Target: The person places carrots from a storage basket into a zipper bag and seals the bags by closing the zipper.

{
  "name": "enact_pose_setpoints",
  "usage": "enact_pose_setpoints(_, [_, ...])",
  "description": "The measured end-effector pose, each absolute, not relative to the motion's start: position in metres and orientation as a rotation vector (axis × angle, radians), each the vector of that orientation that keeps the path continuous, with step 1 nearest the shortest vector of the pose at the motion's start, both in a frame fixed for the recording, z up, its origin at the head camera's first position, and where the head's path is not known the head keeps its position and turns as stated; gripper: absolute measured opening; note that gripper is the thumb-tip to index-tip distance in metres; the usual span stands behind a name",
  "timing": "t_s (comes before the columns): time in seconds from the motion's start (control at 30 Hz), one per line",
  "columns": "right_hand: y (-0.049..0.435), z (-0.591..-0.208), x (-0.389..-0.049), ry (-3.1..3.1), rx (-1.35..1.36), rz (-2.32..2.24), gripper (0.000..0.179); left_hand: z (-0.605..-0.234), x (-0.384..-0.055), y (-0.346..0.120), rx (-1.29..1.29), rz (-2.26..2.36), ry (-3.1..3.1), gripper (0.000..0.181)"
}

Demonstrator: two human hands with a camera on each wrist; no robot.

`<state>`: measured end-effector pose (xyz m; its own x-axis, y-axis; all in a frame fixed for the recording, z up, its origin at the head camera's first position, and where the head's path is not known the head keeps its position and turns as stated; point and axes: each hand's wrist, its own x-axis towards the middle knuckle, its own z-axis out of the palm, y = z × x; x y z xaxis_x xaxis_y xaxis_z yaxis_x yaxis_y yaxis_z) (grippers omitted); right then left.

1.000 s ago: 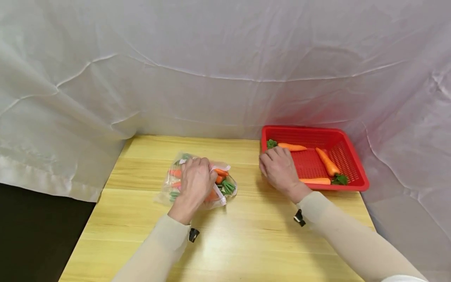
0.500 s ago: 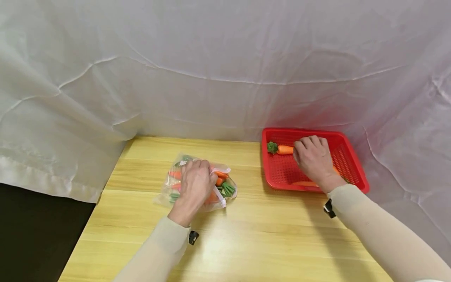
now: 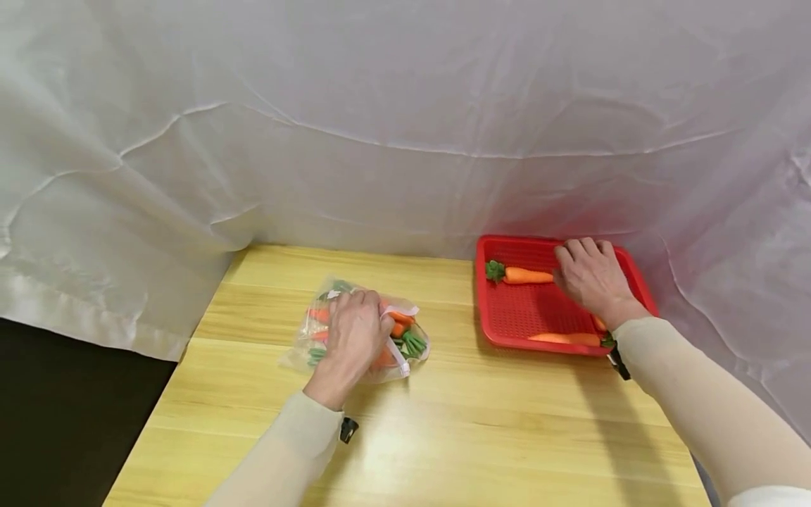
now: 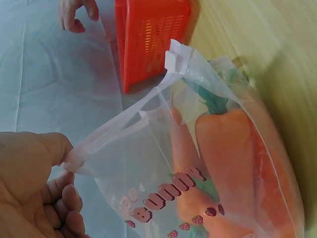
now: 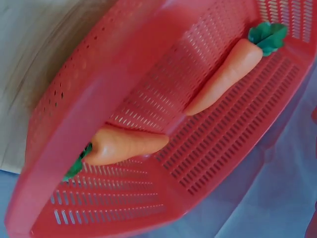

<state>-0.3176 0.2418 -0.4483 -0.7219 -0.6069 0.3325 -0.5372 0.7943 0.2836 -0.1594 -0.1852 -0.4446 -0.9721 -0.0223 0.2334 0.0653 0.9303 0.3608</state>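
My left hand (image 3: pixel 355 334) pinches the mouth edge of a clear zip bag (image 4: pixel 133 173) between thumb and finger. Several carrots (image 4: pixel 225 148) with green tops lie inside the bag, seen through its printed plastic. My right hand (image 3: pixel 592 274) hangs over the right part of a red basket (image 3: pixel 483 303). In the left wrist view its thumb and finger stand apart, with nothing visible between them. One carrot (image 3: pixel 529 275) lies at the basket's back left and another carrot (image 3: pixel 567 339) along the front wall. The right hand and wrist mostly hide a third; two carrots show in the right wrist view.
Bag and basket rest on a light wooden table (image 3: pixel 443 422), with a gap of bare wood between them. A pale cloth (image 3: pixel 393 190) hangs right behind the table and along the right side. The dark area (image 3: pixel 63 422) lies beyond the table's left edge.
My right hand has moved from the basket's left rim across to the right, over the basket. The left hand keeps its hold on the bag. The view has shifted slightly.
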Motion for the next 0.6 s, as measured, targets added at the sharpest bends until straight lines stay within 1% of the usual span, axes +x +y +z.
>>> enact_pose_setpoints(0.27, [0.244, -0.453, -0.338, -2.662, 0.903, -0.379, 0.034, -0.448, -0.157, -0.186, -0.050, -0.498, -2.848, 0.018])
enact_pose_setpoints(0.6, [0.247, -0.461, -0.351, -2.715, 0.978, -0.553, 0.040, -0.451, -0.151, -0.185, -0.050, -0.498, -2.841, 0.016])
